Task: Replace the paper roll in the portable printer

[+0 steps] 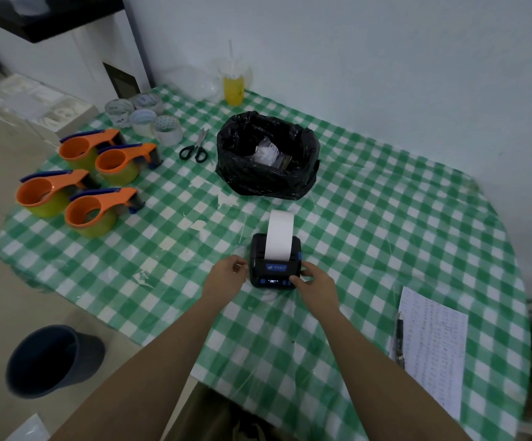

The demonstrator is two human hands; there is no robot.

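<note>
On the counter [385, 218], near its front edge, sits the printer [275, 272] with a white paper strip [280, 233] rising from its slot. Both arms reach forward: the left hand [226, 275] touches the printer's left side, grip loosely curled; the right hand [317, 283] rests on its right front corner, fingers bent onto the casing. Whether either grip truly clamps it, I cannot tell. Four orange tape dispensers [80, 183] and four tape rolls [145, 117] lie far left, beside one pair of scissors [194, 148]. One black bag [267, 157] hides most of its contents; the printer's screen text is unreadable.
</note>
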